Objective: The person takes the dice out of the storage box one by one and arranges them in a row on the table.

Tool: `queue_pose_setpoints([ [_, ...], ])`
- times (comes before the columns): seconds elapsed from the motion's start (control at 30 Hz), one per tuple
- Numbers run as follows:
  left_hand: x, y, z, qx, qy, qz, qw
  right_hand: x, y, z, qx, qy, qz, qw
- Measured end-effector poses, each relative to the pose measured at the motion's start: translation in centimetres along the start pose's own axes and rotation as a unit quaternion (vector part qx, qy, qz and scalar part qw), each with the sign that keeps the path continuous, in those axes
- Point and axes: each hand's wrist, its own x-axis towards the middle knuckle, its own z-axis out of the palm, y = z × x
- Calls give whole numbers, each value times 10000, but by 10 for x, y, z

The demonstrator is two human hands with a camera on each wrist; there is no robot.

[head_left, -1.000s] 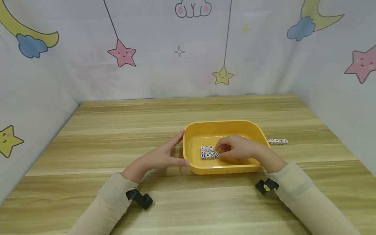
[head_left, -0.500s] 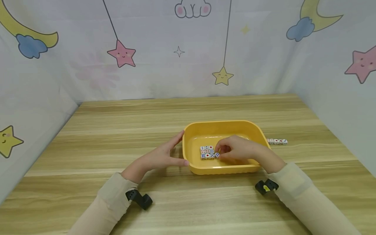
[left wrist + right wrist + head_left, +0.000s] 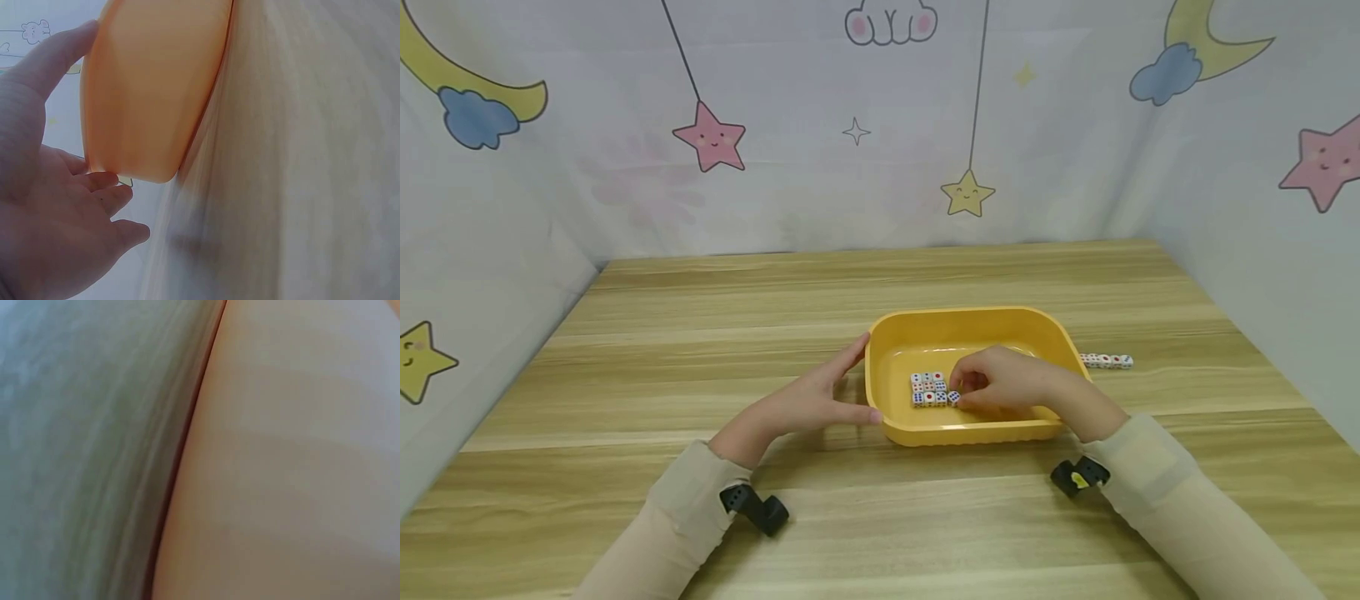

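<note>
A yellow plastic bin [image 3: 977,434] stands on the table. Inside, several white dice [image 3: 929,388] with red and blue pips lie in tight rows on its floor. My right hand [image 3: 1011,381] reaches over the bin's right side and pinches one die [image 3: 954,398] at the right end of the nearest row, its thumb and fingers curled. My left hand [image 3: 808,406] rests against the bin's left end, thumb and fingers spread and fairly straight along the rim. In the left wrist view that hand [image 3: 69,212] touches the bin [image 3: 150,94]. The right wrist view has only bin wall and table.
A line of dice [image 3: 1107,361] lies on the wooden table [image 3: 715,317] just right of the bin, its left end hidden by the bin wall. White fabric with printed stars and moons [image 3: 880,192] encloses the table's back and sides.
The pinched die has turned slightly and sits squarer beside the nearest row. Both hands and the bin stay nearly where they were.
</note>
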Motion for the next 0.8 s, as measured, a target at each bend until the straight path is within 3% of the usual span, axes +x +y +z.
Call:
queue_pose_setpoints([
  [0.8, 1, -1, 0, 25, 67, -36, 10000, -12, 6, -11, -210, 393, -100, 9990],
])
